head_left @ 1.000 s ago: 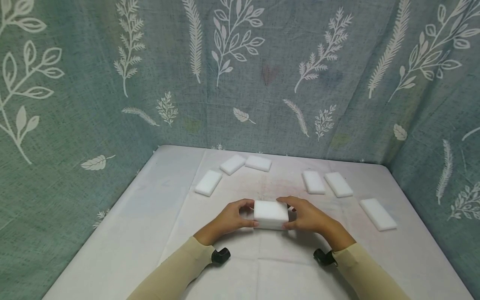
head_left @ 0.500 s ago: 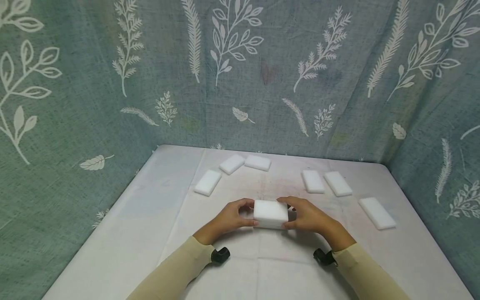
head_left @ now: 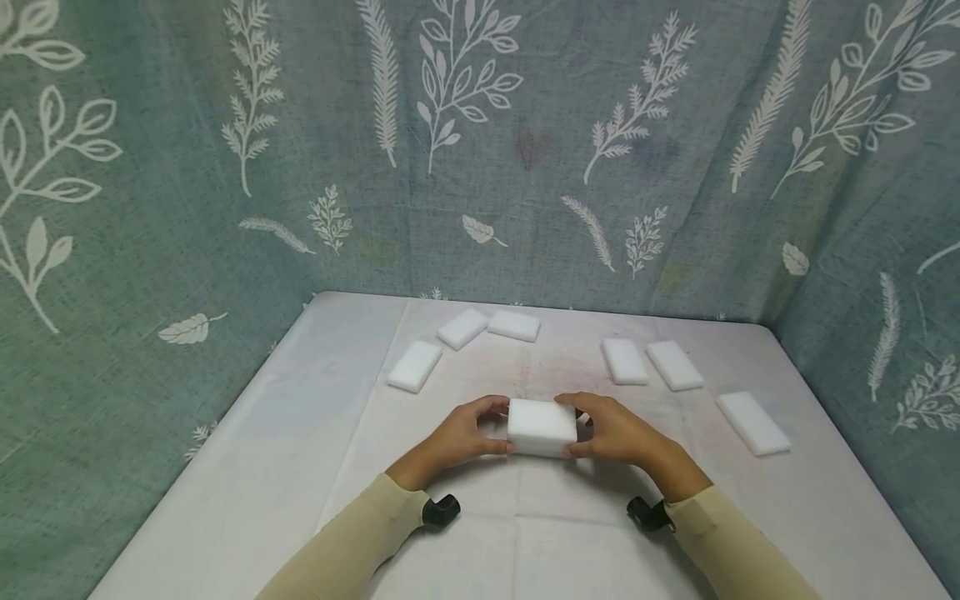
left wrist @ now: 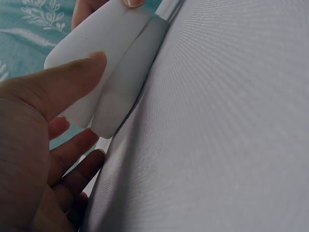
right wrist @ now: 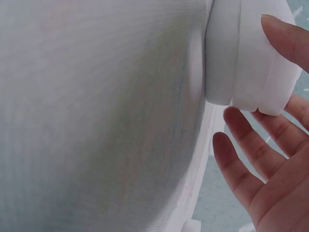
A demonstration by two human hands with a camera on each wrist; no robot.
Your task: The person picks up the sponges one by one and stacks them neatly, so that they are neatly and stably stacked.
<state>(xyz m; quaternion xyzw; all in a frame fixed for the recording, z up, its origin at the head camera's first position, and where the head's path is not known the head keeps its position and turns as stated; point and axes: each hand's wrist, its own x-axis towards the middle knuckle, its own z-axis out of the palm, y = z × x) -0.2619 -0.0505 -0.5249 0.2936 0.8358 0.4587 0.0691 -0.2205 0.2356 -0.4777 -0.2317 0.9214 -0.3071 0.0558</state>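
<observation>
A short stack of white foam sponges [head_left: 542, 423] stands on the table in the middle of the head view. My left hand [head_left: 459, 435] holds its left end, thumb at the front and fingers behind. At the right end my right hand [head_left: 618, 431] grips in the same way, index finger along the top back corner. Seen from the left wrist, the thumb [left wrist: 99, 63] presses the upper sponge [left wrist: 113, 36], and a seam parts it from the sponge below [left wrist: 128, 79]. The right wrist view shows the layers [right wrist: 258, 63] edge-on, with lower fingers [right wrist: 246, 133] spread beside them.
Three loose white sponges lie at the back left, the nearest sponge [head_left: 416, 366] turned at a slant. Three more lie to the right, the outermost sponge [head_left: 753, 423] near the table's right side. A patterned green curtain [head_left: 480, 167] surrounds the white-covered table [head_left: 300, 450].
Both hands keep their hold on the stack, which stays in place. The head view has only shifted very slightly.
</observation>
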